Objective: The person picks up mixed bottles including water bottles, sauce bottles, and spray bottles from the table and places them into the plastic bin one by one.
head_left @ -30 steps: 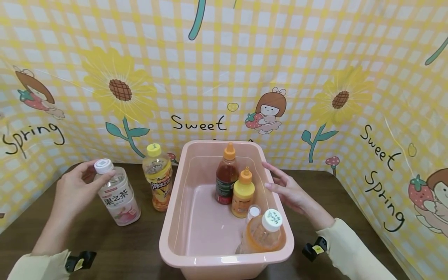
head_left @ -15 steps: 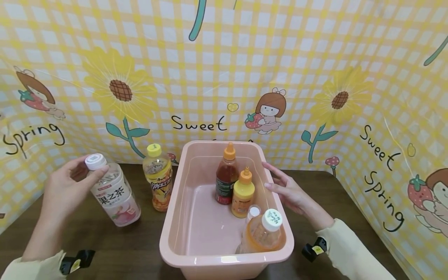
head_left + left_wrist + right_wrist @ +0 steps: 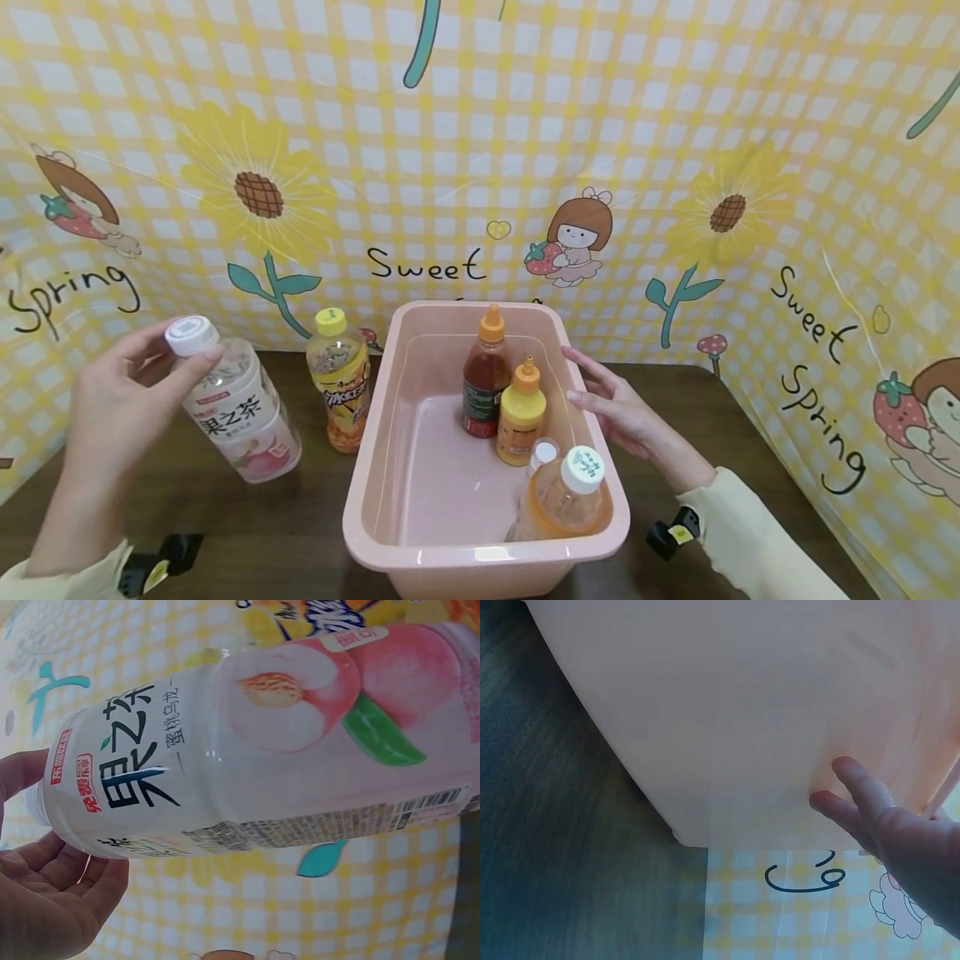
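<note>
My left hand [image 3: 123, 400] grips a peach tea bottle [image 3: 251, 425] near its white cap, thumb on one side and fingers on the other. The bottle leans toward the left, its base low over the table. In the left wrist view, the peach picture on the label [image 3: 285, 697] faces the camera. At the other side, my right hand [image 3: 618, 408] touches the right rim of a pink plastic bin [image 3: 487, 556] with extended fingers. The right wrist view has two fingertips [image 3: 826, 801] against the bin's outer wall [image 3: 705, 712].
A yellow-capped drink bottle [image 3: 341, 396] stands between the peach tea and the bin. Inside the bin are a red sauce bottle [image 3: 486, 387], a yellow squeeze bottle [image 3: 521, 421], a small white-capped bottle [image 3: 543, 455] and a larger white-capped bottle [image 3: 566, 500]. Checked cloth [image 3: 480, 167] hangs behind the table.
My left hand has moved left, pulling the peach tea bottle's top with it, so the bottle leans further. The right hand and the bin look the same.
</note>
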`<state>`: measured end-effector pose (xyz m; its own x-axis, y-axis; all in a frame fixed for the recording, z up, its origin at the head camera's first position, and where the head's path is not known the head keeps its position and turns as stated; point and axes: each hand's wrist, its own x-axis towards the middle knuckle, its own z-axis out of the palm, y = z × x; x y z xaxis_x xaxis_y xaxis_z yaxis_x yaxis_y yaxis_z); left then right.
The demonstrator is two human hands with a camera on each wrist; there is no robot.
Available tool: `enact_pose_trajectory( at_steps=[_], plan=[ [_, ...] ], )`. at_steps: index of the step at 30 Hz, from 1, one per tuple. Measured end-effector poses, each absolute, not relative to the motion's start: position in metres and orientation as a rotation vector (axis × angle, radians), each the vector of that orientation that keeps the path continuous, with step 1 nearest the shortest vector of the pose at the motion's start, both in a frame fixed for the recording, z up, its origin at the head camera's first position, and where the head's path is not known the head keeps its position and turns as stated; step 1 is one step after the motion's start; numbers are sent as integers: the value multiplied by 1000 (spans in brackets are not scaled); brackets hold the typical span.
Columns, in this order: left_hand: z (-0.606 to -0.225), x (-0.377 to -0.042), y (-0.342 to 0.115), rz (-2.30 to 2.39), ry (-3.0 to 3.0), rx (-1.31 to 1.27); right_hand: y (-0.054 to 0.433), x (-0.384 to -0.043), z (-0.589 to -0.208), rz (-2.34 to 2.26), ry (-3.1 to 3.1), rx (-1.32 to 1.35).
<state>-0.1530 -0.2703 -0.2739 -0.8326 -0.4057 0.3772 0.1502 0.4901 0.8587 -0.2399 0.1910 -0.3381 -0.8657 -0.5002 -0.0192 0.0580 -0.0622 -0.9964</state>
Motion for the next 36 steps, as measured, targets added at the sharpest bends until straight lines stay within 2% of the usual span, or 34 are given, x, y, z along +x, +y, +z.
enact_pose_trajectory(
  at_steps=[26, 36],
  plan=[
    [-239, -139, -239, -1592, -1742, -47, 191, -239, -339, -2010, 1833, -502],
    [-229, -138, -234, -1759, -1465, -371, 190, -240, -340, -2020, 1830, -492]
  ],
)
